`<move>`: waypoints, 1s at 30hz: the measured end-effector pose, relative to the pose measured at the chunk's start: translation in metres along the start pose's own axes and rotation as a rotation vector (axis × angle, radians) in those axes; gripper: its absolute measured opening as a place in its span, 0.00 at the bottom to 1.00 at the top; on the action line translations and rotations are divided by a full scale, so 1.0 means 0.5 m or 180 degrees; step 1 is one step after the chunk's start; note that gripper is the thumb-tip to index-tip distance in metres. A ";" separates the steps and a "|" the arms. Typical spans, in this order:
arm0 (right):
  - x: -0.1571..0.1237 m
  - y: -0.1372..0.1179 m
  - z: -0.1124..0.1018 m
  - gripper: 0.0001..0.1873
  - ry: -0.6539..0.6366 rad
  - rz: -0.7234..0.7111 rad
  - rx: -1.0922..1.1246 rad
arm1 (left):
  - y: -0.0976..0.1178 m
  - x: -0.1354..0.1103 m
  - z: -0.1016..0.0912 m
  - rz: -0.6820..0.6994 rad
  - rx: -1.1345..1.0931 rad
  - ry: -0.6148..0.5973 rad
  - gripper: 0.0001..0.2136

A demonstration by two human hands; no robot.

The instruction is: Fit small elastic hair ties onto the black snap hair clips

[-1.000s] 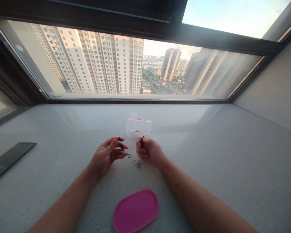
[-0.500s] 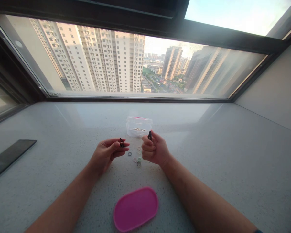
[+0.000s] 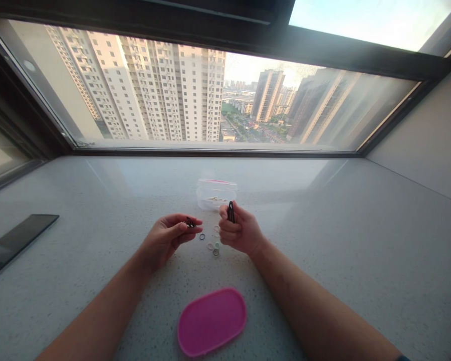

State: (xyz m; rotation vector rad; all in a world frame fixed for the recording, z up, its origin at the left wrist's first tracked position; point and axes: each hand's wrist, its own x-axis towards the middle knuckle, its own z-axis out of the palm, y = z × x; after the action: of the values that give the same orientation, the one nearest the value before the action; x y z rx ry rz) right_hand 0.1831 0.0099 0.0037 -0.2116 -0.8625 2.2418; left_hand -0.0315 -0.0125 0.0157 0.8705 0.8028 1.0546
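Observation:
My left hand [image 3: 169,237] pinches a small dark elastic band [image 3: 190,222] between thumb and fingers, just above the stone sill [image 3: 323,225]. My right hand [image 3: 238,232] is closed round another small dark band [image 3: 231,211], held upright by thumb and forefinger. Between the two hands several small coloured rings [image 3: 212,244] lie loose on the sill. A little beyond them stands a clear plastic box [image 3: 215,194] with its lid off and a few small pieces inside.
A pink oval lid [image 3: 212,321] lies flat near me between my forearms. A dark flat phone [image 3: 15,243] lies at the left. The window frame [image 3: 218,152] runs along the back and a wall [image 3: 428,135] rises on the right.
My right hand rose from beside the rings and turned, bringing its dark band upright. My left hand kept its pinch and shifted slightly right.

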 end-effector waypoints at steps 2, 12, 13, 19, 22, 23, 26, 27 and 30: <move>0.002 0.002 0.001 0.19 0.0105 -0.0102 -0.0069 | 0.000 0.001 0.000 -0.0016 0.0058 0.0030 0.11; 0.017 0.025 0.004 0.12 0.0852 -0.0659 -0.0963 | -0.008 0.007 -0.011 0.0096 0.0265 0.0186 0.11; 0.018 0.028 0.003 0.13 0.0951 -0.0704 -0.1131 | -0.009 0.008 -0.012 0.0111 0.0272 0.0200 0.11; 0.023 0.040 0.009 0.14 0.1450 -0.0922 -0.2338 | -0.010 0.008 -0.009 0.0215 0.0341 0.0332 0.11; 0.022 0.040 0.015 0.14 0.1523 -0.0848 -0.2681 | -0.011 0.010 -0.005 0.0251 0.0413 0.0376 0.11; 0.022 0.040 0.017 0.14 0.1517 -0.0808 -0.2780 | -0.012 0.011 -0.003 0.0259 0.0436 0.0391 0.12; 0.020 0.040 0.020 0.14 0.1459 -0.0722 -0.3038 | -0.012 0.013 0.000 0.0285 0.0472 0.0412 0.12; 0.020 0.040 0.021 0.14 0.1448 -0.0713 -0.3099 | -0.012 0.014 0.001 0.0309 0.0470 0.0407 0.12; 0.019 0.041 0.022 0.14 0.1463 -0.0712 -0.3200 | -0.011 0.012 0.003 0.0390 0.0457 0.0356 0.11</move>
State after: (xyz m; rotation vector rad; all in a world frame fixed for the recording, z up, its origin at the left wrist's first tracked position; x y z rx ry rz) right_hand 0.1604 -0.0002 -0.0001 -0.9819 -1.5663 1.2968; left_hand -0.0262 -0.0085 0.0109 0.9991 0.9374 1.1719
